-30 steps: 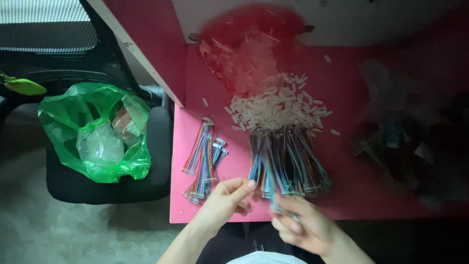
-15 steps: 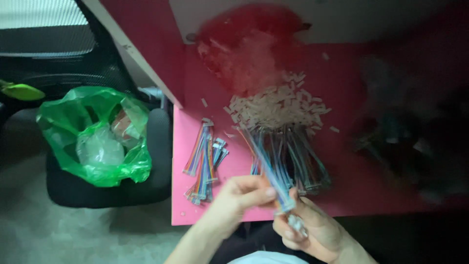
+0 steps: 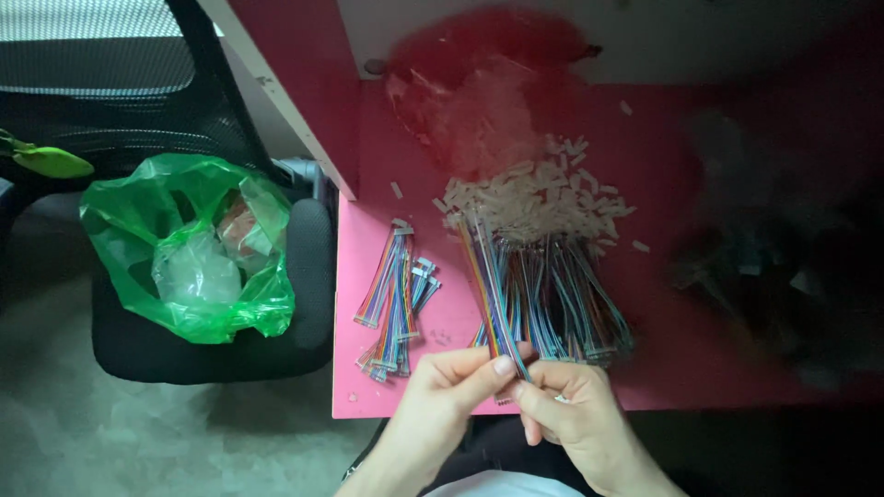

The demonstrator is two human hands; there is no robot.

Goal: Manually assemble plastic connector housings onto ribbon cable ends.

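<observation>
My left hand and my right hand meet at the near edge of a pink table. Together they pinch the near end of one multicoloured ribbon cable, which slants up and away over the table. Just behind it a fan of similar cables lies spread out. Left of my hands a smaller bundle of cables with white plugs rests on the table. Beyond the fan is a heap of small white plastic connectors.
A red plastic bag holding more white pieces sits at the far side. A dark clear bag of cables lies at the right. Left of the table, a black chair carries a green plastic bag.
My hands have drawn one cable out of the fan and lifted its near end; the right hand has come up to meet the left at that end.
</observation>
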